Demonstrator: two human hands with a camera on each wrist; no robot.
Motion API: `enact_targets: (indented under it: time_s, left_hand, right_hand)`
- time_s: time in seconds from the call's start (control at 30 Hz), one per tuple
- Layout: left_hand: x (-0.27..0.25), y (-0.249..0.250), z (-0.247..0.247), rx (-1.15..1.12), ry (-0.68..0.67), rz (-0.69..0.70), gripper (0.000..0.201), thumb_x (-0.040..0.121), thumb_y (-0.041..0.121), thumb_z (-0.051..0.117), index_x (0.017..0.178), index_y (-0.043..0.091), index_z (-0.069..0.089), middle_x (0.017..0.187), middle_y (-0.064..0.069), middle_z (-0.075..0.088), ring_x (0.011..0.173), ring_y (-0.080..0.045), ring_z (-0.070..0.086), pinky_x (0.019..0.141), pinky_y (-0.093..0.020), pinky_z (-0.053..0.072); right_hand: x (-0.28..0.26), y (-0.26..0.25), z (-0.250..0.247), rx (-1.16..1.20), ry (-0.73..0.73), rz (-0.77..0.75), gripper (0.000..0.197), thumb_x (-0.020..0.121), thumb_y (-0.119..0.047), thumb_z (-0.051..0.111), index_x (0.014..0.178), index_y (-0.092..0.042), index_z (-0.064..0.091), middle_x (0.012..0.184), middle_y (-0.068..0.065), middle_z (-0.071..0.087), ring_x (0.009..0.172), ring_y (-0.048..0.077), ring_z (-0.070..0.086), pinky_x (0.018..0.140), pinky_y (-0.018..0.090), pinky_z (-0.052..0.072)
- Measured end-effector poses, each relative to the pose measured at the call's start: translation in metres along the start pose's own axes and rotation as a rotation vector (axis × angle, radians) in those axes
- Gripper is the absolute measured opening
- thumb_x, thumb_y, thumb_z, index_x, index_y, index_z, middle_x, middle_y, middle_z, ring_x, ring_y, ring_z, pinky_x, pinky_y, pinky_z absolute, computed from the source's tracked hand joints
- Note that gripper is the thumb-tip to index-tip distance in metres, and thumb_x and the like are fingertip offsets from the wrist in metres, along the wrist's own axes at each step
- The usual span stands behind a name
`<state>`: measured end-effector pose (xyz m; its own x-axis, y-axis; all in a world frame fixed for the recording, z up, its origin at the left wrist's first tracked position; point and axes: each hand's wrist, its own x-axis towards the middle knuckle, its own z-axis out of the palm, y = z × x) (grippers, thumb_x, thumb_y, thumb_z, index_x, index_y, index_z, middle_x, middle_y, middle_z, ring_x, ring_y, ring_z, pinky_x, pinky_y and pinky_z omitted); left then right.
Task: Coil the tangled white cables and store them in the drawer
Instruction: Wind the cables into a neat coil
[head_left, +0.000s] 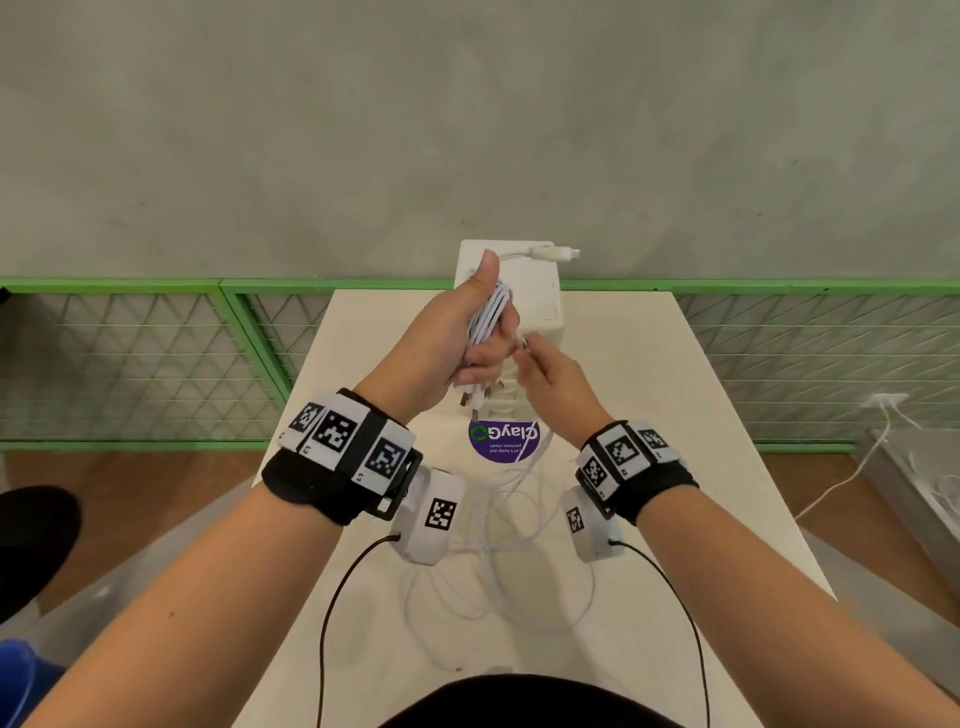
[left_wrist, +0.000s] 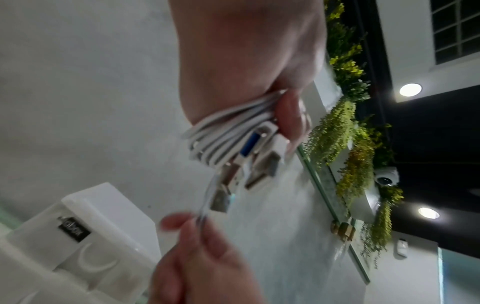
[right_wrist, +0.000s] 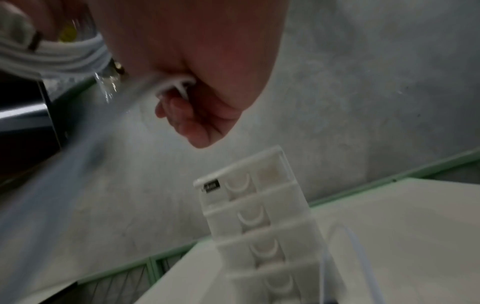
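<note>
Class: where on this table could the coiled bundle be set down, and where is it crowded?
Free: bare table right of the drawer unit, and the strip to its left. Crowded: loose cables near the front edge, and around the purple sticker.

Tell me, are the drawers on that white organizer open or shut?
Shut: every drawer front visible on the drawer unit sits flush, none pulled out; lower ones are blurred.

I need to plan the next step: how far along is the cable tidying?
Partly done. The left hand grips a coiled bundle with several USB plugs sticking out. In hand: the right hand pinches a cable strand beside it. Left: loose cables still lie tangled on the table, and the drawer unit looks closed.
</note>
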<state>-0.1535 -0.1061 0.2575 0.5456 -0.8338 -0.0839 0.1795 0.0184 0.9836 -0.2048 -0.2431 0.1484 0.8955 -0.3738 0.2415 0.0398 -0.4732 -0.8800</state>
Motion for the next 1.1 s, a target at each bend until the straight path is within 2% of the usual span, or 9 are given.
enact_targets:
  time_s: [0.17, 0.23, 0.37, 0.43, 0.53, 0.7, 0.83, 0.97, 1.1]
  left_hand:
    - [0.005, -0.005, 0.013, -0.004, 0.161, 0.011, 0.057, 0.093, 0.059, 0.032, 0.067, 0.011, 0.047, 0.040, 0.004, 0.026, 0.030, -0.011, 0.021, 0.036, -0.021, 0.020]
    - [0.006, -0.004, 0.007, 0.074, 0.207, -0.031, 0.052, 0.093, 0.056, 0.039, 0.067, 0.011, 0.046, 0.040, 0.004, 0.026, 0.031, -0.011, 0.020, 0.035, -0.020, 0.018]
    - [-0.001, 0.000, -0.009, 0.418, 0.112, -0.268, 0.044, 0.092, 0.049, 0.047, 0.067, 0.013, 0.046, 0.038, 0.006, 0.028, 0.030, -0.010, 0.020, 0.035, -0.017, 0.016]
    - [-0.006, -0.006, -0.012, 0.546, 0.046, -0.354, 0.040, 0.091, 0.045, 0.052, 0.066, 0.014, 0.046, 0.037, 0.007, 0.029, 0.031, -0.010, 0.020, 0.035, -0.014, 0.017]
    - [-0.010, -0.017, -0.013, 0.515, -0.033, -0.388, 0.039, 0.090, 0.042, 0.055, 0.064, 0.015, 0.044, 0.039, 0.006, 0.026, 0.032, -0.009, 0.018, 0.035, -0.015, 0.016]
    - [-0.006, -0.007, -0.010, 0.088, -0.184, -0.160, 0.045, 0.090, 0.049, 0.047, 0.059, 0.016, 0.042, 0.035, 0.009, 0.025, 0.025, -0.007, 0.017, 0.039, -0.025, 0.010]
    - [-0.001, -0.001, -0.005, -0.086, -0.190, -0.081, 0.050, 0.092, 0.051, 0.037, 0.056, 0.017, 0.044, 0.032, 0.009, 0.024, 0.024, -0.007, 0.018, 0.043, -0.031, 0.009]
    - [0.003, -0.005, -0.001, -0.291, -0.119, -0.010, 0.055, 0.096, 0.053, 0.028, 0.059, 0.016, 0.044, 0.031, 0.009, 0.026, 0.023, -0.006, 0.022, 0.037, -0.022, 0.024]
    - [0.013, 0.000, -0.008, -0.499, 0.056, 0.181, 0.047, 0.096, 0.053, 0.032, 0.069, 0.017, 0.044, 0.038, 0.009, 0.029, 0.031, -0.006, 0.026, 0.043, -0.019, 0.032]
  right_hand:
    - [-0.017, 0.005, 0.018, 0.101, -0.148, 0.167, 0.021, 0.097, -0.012, 0.033, 0.084, -0.011, 0.050, 0.055, 0.002, 0.040, 0.043, 0.020, 0.041, 0.044, 0.025, 0.040]
    - [-0.016, 0.008, 0.013, 0.141, -0.136, 0.205, 0.024, 0.098, -0.016, 0.036, 0.079, -0.018, 0.050, 0.058, 0.002, 0.042, 0.040, 0.018, 0.043, 0.039, 0.021, 0.037]
    - [0.000, 0.027, -0.027, 0.022, 0.224, 0.257, 0.028, 0.096, -0.021, 0.038, 0.076, -0.031, 0.054, 0.069, -0.005, 0.048, 0.053, 0.008, 0.042, 0.049, 0.022, 0.035]
    - [0.006, 0.028, -0.050, -0.029, 0.365, 0.217, 0.026, 0.096, -0.022, 0.037, 0.076, -0.028, 0.054, 0.069, -0.005, 0.049, 0.059, 0.010, 0.043, 0.057, 0.026, 0.037]
    - [0.011, 0.021, -0.064, -0.090, 0.431, 0.140, 0.023, 0.097, -0.019, 0.036, 0.084, -0.018, 0.055, 0.068, -0.006, 0.048, 0.064, 0.008, 0.044, 0.060, 0.015, 0.036]
    - [-0.006, 0.026, -0.031, -0.319, 0.090, 0.111, 0.025, 0.099, -0.023, 0.036, 0.095, -0.010, 0.056, 0.080, 0.004, 0.058, 0.073, 0.022, 0.053, 0.068, 0.032, 0.040]
    - [-0.029, 0.016, 0.008, -0.254, -0.125, 0.063, 0.018, 0.100, -0.022, 0.034, 0.100, -0.013, 0.050, 0.080, -0.006, 0.059, 0.063, 0.008, 0.051, 0.064, 0.026, 0.032]
    - [-0.036, -0.002, 0.028, -0.111, -0.222, 0.113, 0.016, 0.098, -0.017, 0.036, 0.091, -0.014, 0.050, 0.068, -0.010, 0.048, 0.058, 0.004, 0.041, 0.060, 0.025, 0.034]
    - [-0.040, -0.008, 0.038, 0.012, -0.405, 0.162, 0.017, 0.097, -0.022, 0.034, 0.108, -0.021, 0.047, 0.062, -0.003, 0.039, 0.052, 0.011, 0.038, 0.048, 0.026, 0.045]
